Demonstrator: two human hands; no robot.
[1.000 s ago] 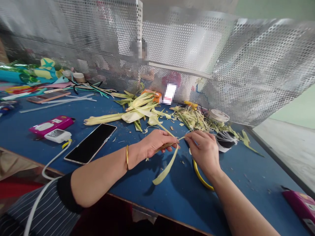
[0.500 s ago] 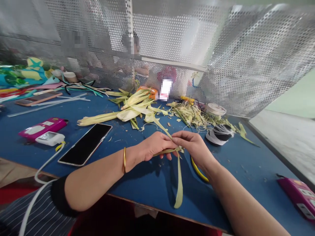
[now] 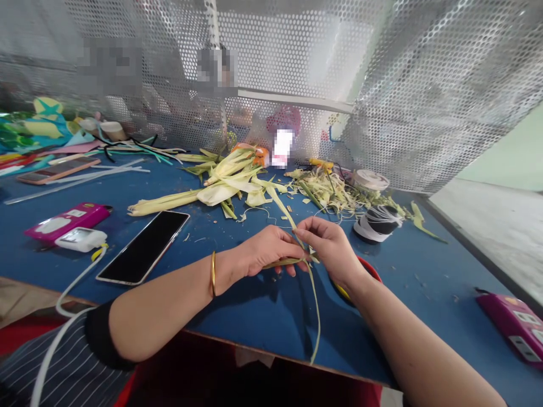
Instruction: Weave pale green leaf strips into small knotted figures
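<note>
My left hand [image 3: 274,251] is closed around a folded piece of corn husk [image 3: 283,263], over the near middle of the table. Between thumb and fingers, my right hand [image 3: 326,246] pinches a pale green husk strip [image 3: 285,210] that slants up and away from the left fingers. A narrow tail of husk [image 3: 317,316] hangs from the held piece toward the table's front edge. Where the strips cross, the fingers partly hide them. Beneath my right wrist lies a curved red and yellow loop [image 3: 370,267], mostly covered by the arm.
Corn husks [image 3: 227,189] and a pile of husk scraps [image 3: 324,189] lie beyond my hands. A spool of white cord [image 3: 379,223] stands to the right. On the left are a black-screened phone [image 3: 144,247] and a purple box [image 3: 70,220]. A perforated metal screen [image 3: 292,62] rises behind.
My right hand has shifted slightly up along the slanting strip. The hanging tail has turned edge-on and swung a little right. More of the red and yellow loop shows; the view has shifted slightly.
</note>
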